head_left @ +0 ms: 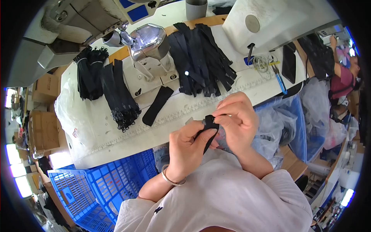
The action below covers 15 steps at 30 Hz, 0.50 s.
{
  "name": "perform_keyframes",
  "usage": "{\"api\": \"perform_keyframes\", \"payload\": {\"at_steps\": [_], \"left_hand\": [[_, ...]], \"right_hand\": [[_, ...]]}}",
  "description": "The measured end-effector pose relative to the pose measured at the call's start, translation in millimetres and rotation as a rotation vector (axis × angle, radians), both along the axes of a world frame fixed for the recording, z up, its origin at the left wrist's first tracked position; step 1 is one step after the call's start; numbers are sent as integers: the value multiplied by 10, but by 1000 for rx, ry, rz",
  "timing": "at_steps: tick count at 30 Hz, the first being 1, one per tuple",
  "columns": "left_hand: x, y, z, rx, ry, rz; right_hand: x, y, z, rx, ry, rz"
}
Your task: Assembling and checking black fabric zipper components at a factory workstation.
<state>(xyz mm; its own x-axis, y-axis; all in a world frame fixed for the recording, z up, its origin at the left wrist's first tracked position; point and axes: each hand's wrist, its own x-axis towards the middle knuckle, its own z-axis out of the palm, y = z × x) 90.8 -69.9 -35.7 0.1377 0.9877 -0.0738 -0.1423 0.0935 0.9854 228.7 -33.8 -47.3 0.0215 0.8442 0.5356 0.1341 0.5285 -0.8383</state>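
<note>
Both hands meet in front of my chest, at the near edge of the sewing table. My left hand (188,144) is closed on a narrow black fabric strip (209,124), which bends down between thumb and fingers. At its upper end, my right hand (239,120) pinches the same strip with thumb and fingertips. Whether the strip is a zipper I cannot tell. On the table beyond lie a short black fabric piece (157,105), a bundle of black zippers (118,92) with sliders at the near end, a tied black bundle (89,73) and a wide pile of black strips (199,58).
A sewing machine (148,46) stands at the table's middle, its head above left. Blue-handled snips (279,80), coiled cord (262,63) and a dark phone (288,63) lie right. A blue crate (112,181) sits below left; a plastic-lined blue bin (297,127) is right. Another person (343,79) is far right.
</note>
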Motion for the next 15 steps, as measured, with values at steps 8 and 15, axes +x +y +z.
{"api": "perform_keyframes", "payload": {"at_steps": [8,15], "left_hand": [[-44,42,-174,10,-175,60],[-28,85,-216,66,-307,70]], "right_hand": [[10,88,103,181,-135,95],[53,52,-27,-166,-7,175]]}}
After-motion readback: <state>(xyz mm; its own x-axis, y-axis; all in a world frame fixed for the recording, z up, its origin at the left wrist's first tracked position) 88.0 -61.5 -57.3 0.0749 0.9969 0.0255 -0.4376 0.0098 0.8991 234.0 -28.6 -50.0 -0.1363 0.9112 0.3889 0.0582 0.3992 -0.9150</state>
